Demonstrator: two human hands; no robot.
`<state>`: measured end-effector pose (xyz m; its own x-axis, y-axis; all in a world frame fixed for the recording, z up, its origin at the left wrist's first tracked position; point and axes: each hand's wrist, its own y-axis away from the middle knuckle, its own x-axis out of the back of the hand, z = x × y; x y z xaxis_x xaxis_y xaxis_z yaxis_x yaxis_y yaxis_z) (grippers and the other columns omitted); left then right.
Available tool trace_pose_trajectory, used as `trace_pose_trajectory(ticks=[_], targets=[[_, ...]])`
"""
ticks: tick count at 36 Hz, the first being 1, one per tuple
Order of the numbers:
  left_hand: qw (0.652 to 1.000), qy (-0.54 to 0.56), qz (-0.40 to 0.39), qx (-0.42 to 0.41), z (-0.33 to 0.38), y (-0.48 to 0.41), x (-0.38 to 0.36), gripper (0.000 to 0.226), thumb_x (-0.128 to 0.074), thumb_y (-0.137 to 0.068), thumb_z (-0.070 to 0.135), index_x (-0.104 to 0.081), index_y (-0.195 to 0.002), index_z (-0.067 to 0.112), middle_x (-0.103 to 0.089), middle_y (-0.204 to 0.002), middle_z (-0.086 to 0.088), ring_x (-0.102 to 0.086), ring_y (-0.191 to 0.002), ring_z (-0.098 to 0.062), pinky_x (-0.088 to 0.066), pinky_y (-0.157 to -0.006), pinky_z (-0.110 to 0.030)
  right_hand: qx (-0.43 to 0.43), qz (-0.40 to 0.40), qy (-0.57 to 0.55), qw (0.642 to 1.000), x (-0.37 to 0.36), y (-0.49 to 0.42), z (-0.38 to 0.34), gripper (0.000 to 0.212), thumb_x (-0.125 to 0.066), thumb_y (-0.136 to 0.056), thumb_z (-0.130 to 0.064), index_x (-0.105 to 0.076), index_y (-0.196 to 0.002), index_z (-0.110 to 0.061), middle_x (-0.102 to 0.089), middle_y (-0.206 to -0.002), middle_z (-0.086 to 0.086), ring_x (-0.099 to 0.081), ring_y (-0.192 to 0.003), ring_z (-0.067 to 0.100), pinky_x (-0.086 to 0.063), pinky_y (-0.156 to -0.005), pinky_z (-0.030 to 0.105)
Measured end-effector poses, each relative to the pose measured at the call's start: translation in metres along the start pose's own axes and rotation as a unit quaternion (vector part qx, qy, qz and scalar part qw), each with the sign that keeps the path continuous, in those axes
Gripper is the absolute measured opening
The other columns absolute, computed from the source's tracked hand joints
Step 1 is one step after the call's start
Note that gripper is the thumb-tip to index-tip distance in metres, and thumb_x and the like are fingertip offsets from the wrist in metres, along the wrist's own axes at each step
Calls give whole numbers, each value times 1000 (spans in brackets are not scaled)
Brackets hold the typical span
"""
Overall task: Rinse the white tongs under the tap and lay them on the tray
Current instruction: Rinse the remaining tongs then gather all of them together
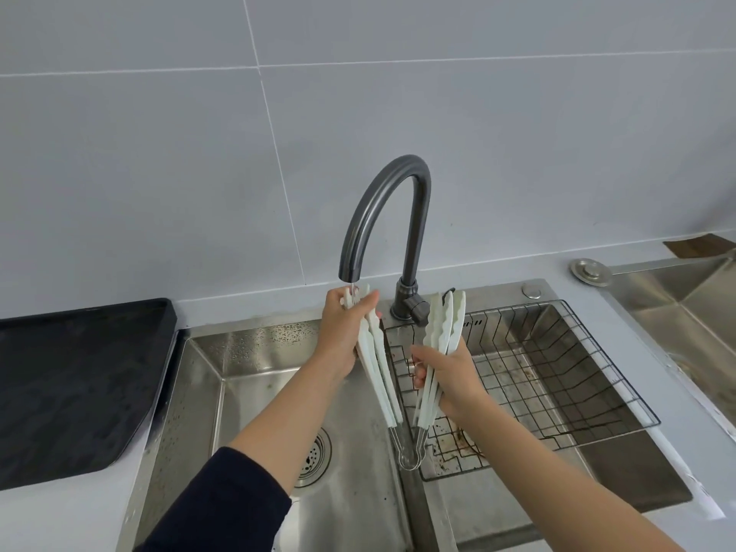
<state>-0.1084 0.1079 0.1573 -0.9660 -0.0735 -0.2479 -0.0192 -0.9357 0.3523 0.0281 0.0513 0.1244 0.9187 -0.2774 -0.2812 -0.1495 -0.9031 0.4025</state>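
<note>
Rinsing underway: left hand (pixel 342 336) fingers clenched round white tongs (pixel 372 352) under the running tap (pixel 384 217); right hand (pixel 450 376) grips more tongs. Tray (pixel 79 376), desk's left edge, awaits them.

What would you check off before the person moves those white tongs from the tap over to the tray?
1. Water running from the tap: ok, a thin stream falls from the spout.
2. Tongs under the stream: ok, the tongs in the left hand have their tips at the spout.
3. Grip: ok, the left hand is closed around its tongs; the right hand is closed around a second bundle of tongs.
4. Second bundle rinsed: cannot tell; it is held beside the stream, over the wire basket.
5. Tray ready: ok, it lies on the counter left of the sink.
</note>
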Motion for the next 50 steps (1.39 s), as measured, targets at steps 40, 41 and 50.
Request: trace_pose_trajectory(ticks=[40,41,50], targets=[[996,-78,15,28,-21,24,40,17,-60,-89,16,-54,-102,8,-66,-76,-12,-68,-57,-15,-58,-61,-32,15,-18,16,1000,-59,-9,2,30,-63,-84,-6,-43,-107,-11,-52,-66,11,-53,-39,12,-48,-42,26],[996,-84,10,23,-22,24,41,14,-58,-90,17,-53,-101,11,-66,-77,-12,-68,-58,-14,-58,-62,-32,8,-20,18,1000,-58,-9,3,32,-63,-84,-6,-44,-110,-9,-53,-68,12,-55,-40,12,-48,-42,25],[987,-158,7,-22,-28,17,56,31,-52,-92,16,-47,-117,-2,-61,-76,-9,-66,-54,-9,-56,-53,-20,-86,-107,0,991,-38,-15,-4,25,-58,-89,-22,-53,-109,-8,-57,-87,8,-58,-80,23,-49,-73,34]])
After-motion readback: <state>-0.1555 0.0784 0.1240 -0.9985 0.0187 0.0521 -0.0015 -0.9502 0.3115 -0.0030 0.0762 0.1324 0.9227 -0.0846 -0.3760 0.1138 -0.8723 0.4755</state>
